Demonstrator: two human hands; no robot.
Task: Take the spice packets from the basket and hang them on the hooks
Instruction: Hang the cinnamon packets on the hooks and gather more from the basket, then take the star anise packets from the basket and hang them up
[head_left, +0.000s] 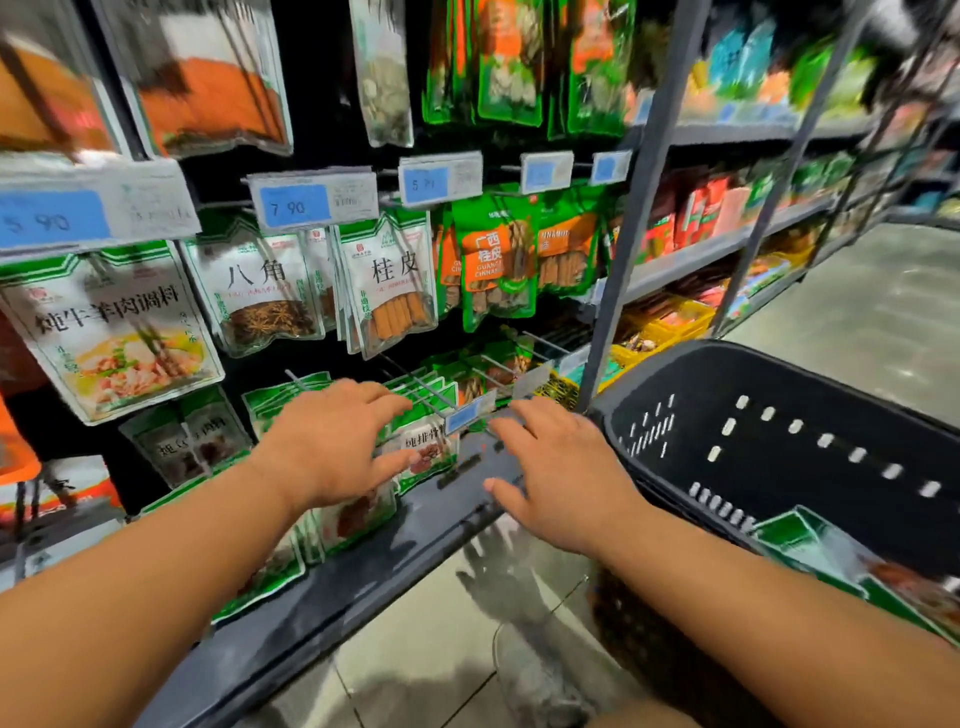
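Restocking the lower row: the left hand (332, 441) lies with fingers spread and nearly straight against the hung packet (428, 447) below a wire hook (431, 395). The right hand (563, 470), fingers likewise apart and clasping nothing, hovers just beside the hook's price tag (470, 415). The remaining spice packets (831, 561) lie in the near corner of the black basket (675, 405), well apart from both hands; such pouches are judged light, limp and slick-filmed, best pinched at the stiffer sealed top edge beside the hang hole, leaving the hole free.
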